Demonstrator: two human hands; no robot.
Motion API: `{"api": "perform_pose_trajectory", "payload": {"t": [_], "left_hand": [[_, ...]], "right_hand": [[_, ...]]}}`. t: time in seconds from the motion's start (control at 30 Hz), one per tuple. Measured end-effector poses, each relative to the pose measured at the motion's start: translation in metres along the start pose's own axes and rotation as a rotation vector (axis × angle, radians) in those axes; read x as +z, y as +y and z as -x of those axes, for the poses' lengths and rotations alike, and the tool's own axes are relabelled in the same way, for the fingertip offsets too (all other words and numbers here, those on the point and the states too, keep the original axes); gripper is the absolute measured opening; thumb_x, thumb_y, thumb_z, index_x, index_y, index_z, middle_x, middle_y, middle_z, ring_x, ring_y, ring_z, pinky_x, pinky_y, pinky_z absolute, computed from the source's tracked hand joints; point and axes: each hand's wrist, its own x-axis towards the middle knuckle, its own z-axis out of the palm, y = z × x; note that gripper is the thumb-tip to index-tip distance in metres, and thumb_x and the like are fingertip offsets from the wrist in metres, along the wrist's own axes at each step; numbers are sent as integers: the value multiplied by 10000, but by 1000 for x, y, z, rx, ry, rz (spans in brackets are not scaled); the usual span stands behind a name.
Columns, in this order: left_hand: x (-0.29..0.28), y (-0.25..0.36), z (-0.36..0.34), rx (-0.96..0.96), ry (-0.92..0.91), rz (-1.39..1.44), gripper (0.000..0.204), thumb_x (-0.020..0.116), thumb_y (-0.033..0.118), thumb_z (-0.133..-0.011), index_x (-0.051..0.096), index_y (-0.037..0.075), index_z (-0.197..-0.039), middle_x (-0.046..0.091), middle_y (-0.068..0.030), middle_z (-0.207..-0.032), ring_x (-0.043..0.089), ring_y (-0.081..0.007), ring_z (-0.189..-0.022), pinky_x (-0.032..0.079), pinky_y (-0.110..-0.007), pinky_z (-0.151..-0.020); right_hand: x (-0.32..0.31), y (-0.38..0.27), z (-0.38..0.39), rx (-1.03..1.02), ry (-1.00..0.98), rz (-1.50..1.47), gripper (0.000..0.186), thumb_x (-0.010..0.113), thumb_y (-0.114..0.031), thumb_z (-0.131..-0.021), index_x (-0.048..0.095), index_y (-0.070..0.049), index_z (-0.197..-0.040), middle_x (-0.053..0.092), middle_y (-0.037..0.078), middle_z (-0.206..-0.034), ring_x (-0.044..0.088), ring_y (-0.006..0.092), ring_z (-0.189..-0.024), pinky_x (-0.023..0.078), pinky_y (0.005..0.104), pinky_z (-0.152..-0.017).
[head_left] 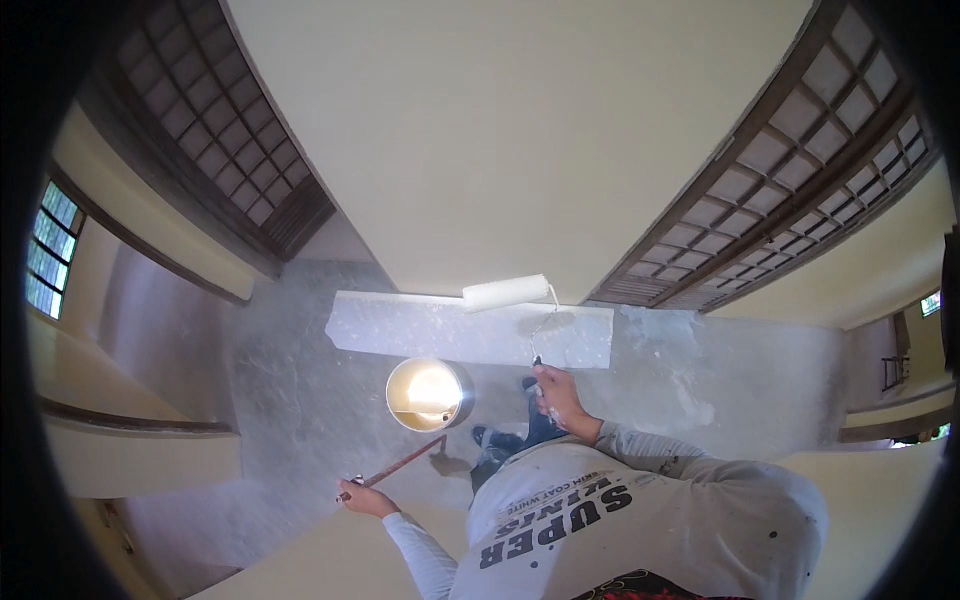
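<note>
My right hand (562, 396) is closed round the handle of a paint roller (505, 293). Its white sleeve is raised near the foot of the pale wall, above a white sheet (400, 325) on the floor. My left hand (366, 497), off to the lower left, grips one end of a thin reddish-brown stick (405, 459) that slants up toward the bucket. A round bucket (466, 400) stands between the sheet and my feet, holding pale paint (425, 385) brightly lit from above. Whether the stick touches the bucket I cannot tell.
A broad cream wall (540, 150) rises ahead. Brown wooden lattice panels flank it at the left (215, 130) and right (770, 170). My shoes (495, 437) stand on a smeared grey floor (290, 400), just right of the bucket. A barred window (55, 250) is at far left.
</note>
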Motion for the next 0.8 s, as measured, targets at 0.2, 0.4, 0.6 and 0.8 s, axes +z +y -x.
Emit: {"api": "perform_pose_trajectory", "payload": {"t": [0.2, 0.4, 0.6, 0.8], "left_hand": [[-12, -59, -29, 21, 74, -41, 431, 515, 264, -1051, 645, -146, -1017, 646, -168, -913, 586, -275, -836, 471, -422, -779], [-1, 9, -14, 151, 142, 161, 414, 511, 241, -1066, 621, -145, -965, 625, -157, -914, 588, -264, -846, 498, -431, -778], [-3, 48, 13, 52, 158, 179, 423, 506, 240, -1070, 493, 23, -707, 499, -35, -666, 462, -156, -639, 420, -340, -627], [16, 44, 49, 104, 163, 36, 498, 513, 239, -1077, 431, 36, -629, 458, -36, -599, 447, -160, -590, 425, -346, -604]], "right_hand": [[-1, -35, -25, -328, 32, 260, 297, 615, -293, -1052, 664, -11, -974, 543, 3, -695, 472, 96, -529, 415, 296, -486], [27, -93, -32, -246, -235, 224, 354, 635, -247, -1032, 654, -14, -1298, 523, -18, -677, 499, 74, -525, 411, 260, -472], [47, -44, -84, 115, -339, 480, 333, 602, -191, -1026, 586, 6, -1294, 545, 26, -691, 486, 100, -477, 412, 293, -411], [64, 56, -136, 367, -387, 569, 304, 572, -97, -993, 547, 38, -1265, 569, 73, -743, 550, 149, -535, 446, 325, -426]]}}
